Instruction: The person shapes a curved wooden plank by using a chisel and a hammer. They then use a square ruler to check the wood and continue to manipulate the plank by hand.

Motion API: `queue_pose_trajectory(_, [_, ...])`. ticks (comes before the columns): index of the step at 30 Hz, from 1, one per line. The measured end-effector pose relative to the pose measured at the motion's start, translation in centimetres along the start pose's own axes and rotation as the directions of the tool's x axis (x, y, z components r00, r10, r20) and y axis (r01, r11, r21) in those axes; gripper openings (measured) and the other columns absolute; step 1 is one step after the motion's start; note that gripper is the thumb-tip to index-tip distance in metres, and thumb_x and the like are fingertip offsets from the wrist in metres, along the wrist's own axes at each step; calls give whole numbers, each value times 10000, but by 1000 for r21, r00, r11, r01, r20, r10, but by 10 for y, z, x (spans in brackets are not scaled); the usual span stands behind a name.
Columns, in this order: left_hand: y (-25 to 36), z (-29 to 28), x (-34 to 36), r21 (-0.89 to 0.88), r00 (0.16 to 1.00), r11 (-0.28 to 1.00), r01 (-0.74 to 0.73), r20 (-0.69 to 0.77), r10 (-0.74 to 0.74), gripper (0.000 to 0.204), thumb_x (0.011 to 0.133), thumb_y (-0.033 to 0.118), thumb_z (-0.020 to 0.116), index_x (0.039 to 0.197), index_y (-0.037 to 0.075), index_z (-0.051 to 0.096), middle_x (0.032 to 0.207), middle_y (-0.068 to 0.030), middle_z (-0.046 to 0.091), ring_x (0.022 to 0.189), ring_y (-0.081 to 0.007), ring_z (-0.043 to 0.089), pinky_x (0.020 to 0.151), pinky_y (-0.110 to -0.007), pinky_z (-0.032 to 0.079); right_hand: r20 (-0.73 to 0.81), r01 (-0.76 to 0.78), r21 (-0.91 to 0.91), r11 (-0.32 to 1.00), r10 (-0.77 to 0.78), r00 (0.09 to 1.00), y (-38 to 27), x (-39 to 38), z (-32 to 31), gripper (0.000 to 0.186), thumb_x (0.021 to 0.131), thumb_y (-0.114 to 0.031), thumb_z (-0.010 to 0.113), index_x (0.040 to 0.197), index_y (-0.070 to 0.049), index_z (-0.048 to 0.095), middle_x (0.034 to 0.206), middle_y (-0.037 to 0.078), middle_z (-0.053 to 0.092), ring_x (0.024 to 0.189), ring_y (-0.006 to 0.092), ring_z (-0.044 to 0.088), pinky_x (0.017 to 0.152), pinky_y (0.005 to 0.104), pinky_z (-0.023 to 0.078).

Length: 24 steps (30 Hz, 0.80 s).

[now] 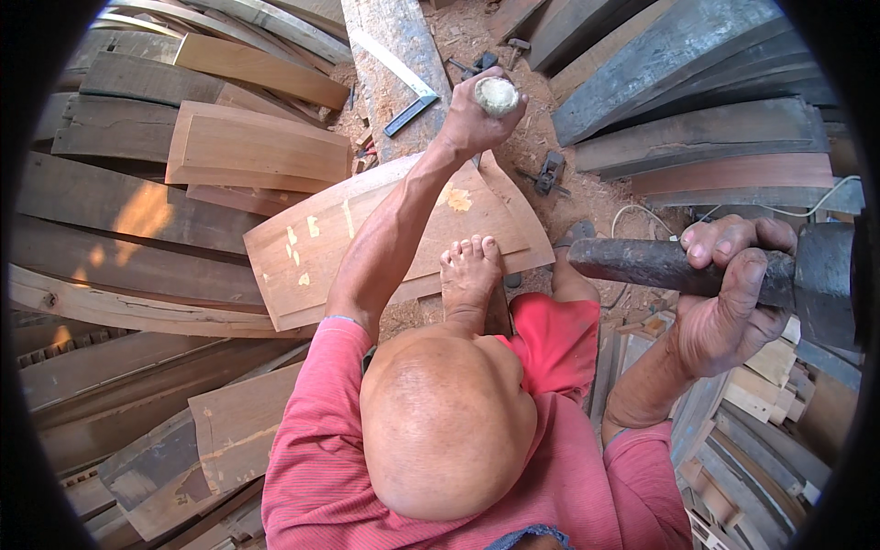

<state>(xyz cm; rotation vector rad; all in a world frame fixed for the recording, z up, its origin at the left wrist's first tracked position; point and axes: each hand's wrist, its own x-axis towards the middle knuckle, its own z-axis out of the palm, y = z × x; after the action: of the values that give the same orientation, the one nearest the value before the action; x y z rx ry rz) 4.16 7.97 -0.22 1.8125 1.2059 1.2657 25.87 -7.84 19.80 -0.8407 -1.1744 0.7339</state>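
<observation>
My left hand (483, 117) is closed around an upright chisel whose round, pale handle end (497, 96) faces up. Its blade is mostly hidden below the fist, over the far edge of a brown wooden panel (367, 229). Several pale patches mark that panel, and a bare foot (471, 275) presses on it. Off to the right, my right hand (733, 312) grips the dark handle of a mallet (830, 284), raised well away from the panel. The mallet's bulky head is cut off by the picture's rim.
Stacked boards (137, 229) line the left side, and grey planks (669, 73) the right. A try square (410, 115) with a blue handle lies on a dusty plank beyond the panel. A hand plane (550, 172) rests among shavings. A white cable (642, 209) runs at the right.
</observation>
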Motion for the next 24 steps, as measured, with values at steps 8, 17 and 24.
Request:
queue_pose_trajectory(8, [-3, 0, 3, -22, 997, 996, 81, 18, -80, 246, 864, 234, 767, 905, 26, 641, 776, -106, 699, 707, -194, 675, 689, -341, 548, -14, 15, -40, 999, -16, 1000, 6, 5, 3, 370, 960, -138, 690, 1223, 56, 517, 794, 109, 611, 690, 186, 618, 671, 388, 551])
queue_pose_trajectory(17, [4, 5, -2, -42, 993, 995, 91, 76, -87, 222, 866, 209, 766, 915, 34, 640, 762, -90, 678, 702, -144, 631, 674, -319, 530, 5, 55, -25, 998, -54, 999, 12, 14, 18, 280, 961, -87, 678, 1178, 43, 558, 788, 95, 630, 691, 167, 626, 683, 356, 551])
queue_pose_trajectory(24, [13, 12, -6, -94, 999, 995, -17, 48, 22, 209, 823, 174, 774, 895, 37, 634, 752, -130, 678, 695, -149, 654, 683, -325, 539, 468, 387, -818, 426, 103, 878, 104, 20, 18, 211, 951, -192, 678, 964, 18, 700, 805, 165, 688, 676, 209, 655, 668, 385, 539])
